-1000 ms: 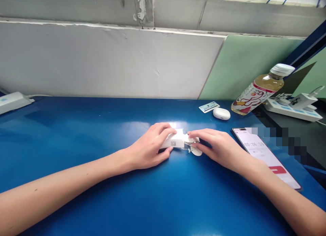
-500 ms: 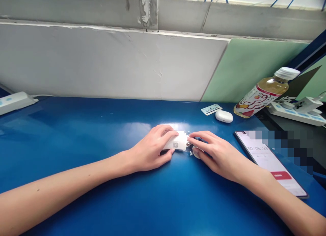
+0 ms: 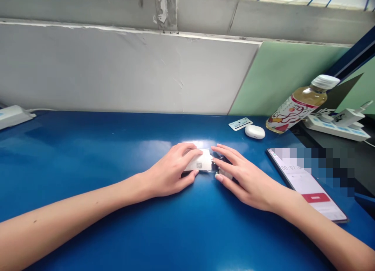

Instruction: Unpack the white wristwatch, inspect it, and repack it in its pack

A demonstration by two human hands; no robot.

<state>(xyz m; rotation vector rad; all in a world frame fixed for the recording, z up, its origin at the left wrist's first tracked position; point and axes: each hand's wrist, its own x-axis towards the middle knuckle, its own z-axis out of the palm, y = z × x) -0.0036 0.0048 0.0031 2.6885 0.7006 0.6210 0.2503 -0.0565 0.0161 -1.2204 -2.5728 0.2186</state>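
Note:
A white card with a square printed code (image 3: 206, 161), in what looks like a clear plastic wrapper, lies flat on the blue table. My left hand (image 3: 172, 171) grips its left end, fingers over the top and thumb along the near edge. At the right end of the wrapper is my right hand (image 3: 244, 177), its fingers stretched out and spread, fingertips at the plastic. Beneath that palm a small pale object (image 3: 225, 173) partly shows; its kind is hidden.
On the right lies a phone (image 3: 310, 193) with a timer on its screen. Behind it are a white earbud case (image 3: 254, 132), a printed card (image 3: 240, 124) and a drink bottle (image 3: 299, 107). White power strips stand at the right (image 3: 336, 126) and far left (image 3: 14, 116).
My right hand's fingers have spread and straightened, the thumb coming off the pale object. My left hand keeps its hold on the card. The whole view has shifted slightly.

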